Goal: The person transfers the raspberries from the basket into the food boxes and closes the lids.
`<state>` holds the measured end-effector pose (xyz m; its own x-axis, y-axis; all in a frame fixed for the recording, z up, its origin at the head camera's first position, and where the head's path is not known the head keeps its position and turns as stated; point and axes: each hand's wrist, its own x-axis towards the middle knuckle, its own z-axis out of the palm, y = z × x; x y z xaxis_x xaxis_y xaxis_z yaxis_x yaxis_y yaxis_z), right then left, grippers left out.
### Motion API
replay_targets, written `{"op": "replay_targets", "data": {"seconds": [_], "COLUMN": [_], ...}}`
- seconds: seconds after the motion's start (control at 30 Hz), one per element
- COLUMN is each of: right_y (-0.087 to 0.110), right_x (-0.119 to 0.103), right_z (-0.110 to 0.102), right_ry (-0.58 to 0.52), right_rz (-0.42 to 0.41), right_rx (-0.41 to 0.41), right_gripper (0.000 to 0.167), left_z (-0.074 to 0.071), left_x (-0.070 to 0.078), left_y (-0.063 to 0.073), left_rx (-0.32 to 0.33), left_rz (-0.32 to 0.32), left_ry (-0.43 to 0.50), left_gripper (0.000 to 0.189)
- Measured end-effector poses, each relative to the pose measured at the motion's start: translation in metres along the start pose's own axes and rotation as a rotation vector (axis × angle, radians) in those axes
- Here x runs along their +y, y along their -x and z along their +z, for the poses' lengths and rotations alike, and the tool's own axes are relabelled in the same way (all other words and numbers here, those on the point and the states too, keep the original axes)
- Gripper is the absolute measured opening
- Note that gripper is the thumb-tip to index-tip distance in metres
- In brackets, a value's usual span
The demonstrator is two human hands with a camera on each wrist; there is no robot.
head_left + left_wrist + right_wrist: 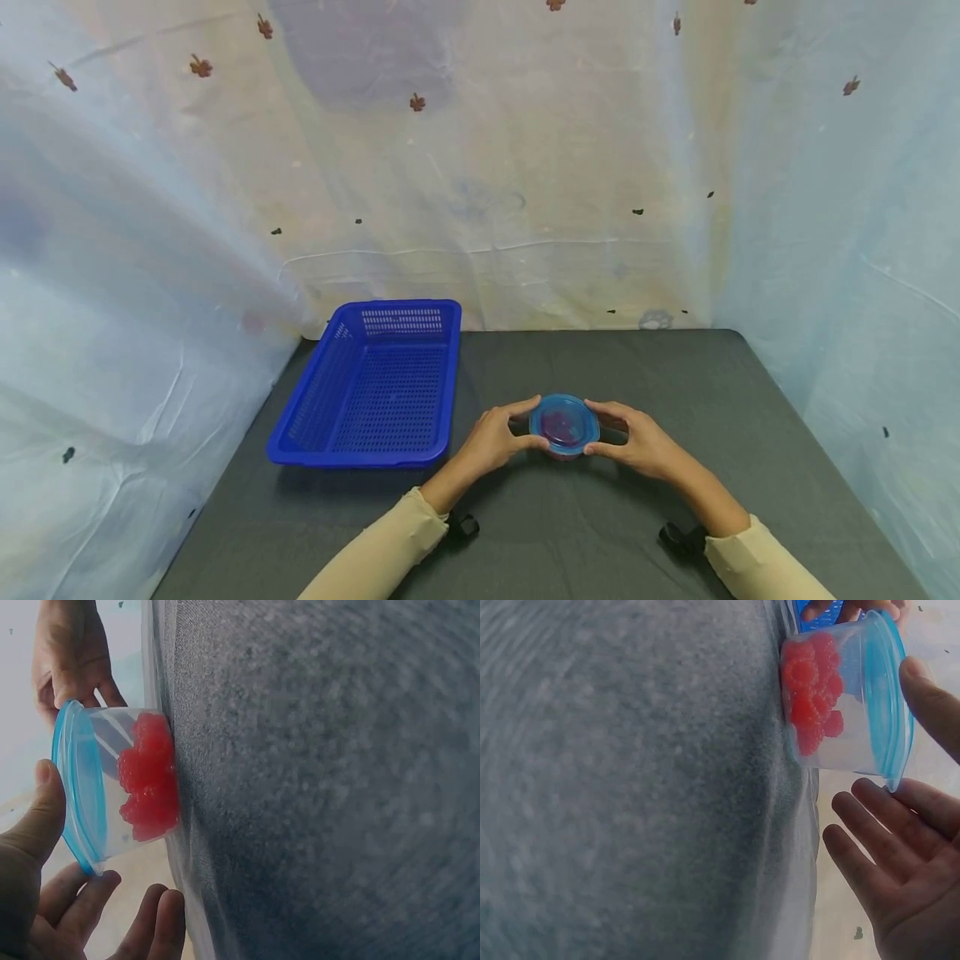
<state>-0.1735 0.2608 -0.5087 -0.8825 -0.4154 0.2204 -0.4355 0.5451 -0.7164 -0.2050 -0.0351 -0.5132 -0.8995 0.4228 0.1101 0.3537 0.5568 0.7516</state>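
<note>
A small round clear plastic container (112,772) with a blue lid (564,422) stands upright on the grey table, between both hands. Through its wall I see red, bumpy, raspberry-like pieces (806,694) heaped at the bottom. My left hand (497,439) holds the lid's left edge, its thumb at the top and fingertips under the rim. On the opposite side my right hand (642,443) pinches the rim the same way, the other fingers spread out below it. The lid sits on the container all the way round.
A blue perforated plastic basket (393,396) with nothing in it sits at the left of the grey cloth-covered table (570,542). Pale patterned sheeting (510,183) hangs behind and along both sides. Black straps (678,540) show at the wrists.
</note>
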Motion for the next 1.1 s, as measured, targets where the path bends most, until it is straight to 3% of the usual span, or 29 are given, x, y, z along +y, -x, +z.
{"op": "replay_targets", "data": {"seconds": [0.83, 1.1], "right_y": [0.0006, 0.0001], "right_x": [-0.0039, -0.0034], "right_z": [0.0022, 0.0008], "right_ry": [0.01, 0.004], "right_rz": [0.002, 0.019], "right_rx": [0.005, 0.005], "right_gripper": [0.071, 0.072], "left_z": [-0.0015, -0.0038], "left_x": [-0.0044, -0.0002], "left_y": [0.0031, 0.0018], "left_rx": [0.004, -0.02], "left_rz": [0.007, 0.01], "left_ry": [0.033, -0.059], "left_gripper": [0.075, 0.077]}}
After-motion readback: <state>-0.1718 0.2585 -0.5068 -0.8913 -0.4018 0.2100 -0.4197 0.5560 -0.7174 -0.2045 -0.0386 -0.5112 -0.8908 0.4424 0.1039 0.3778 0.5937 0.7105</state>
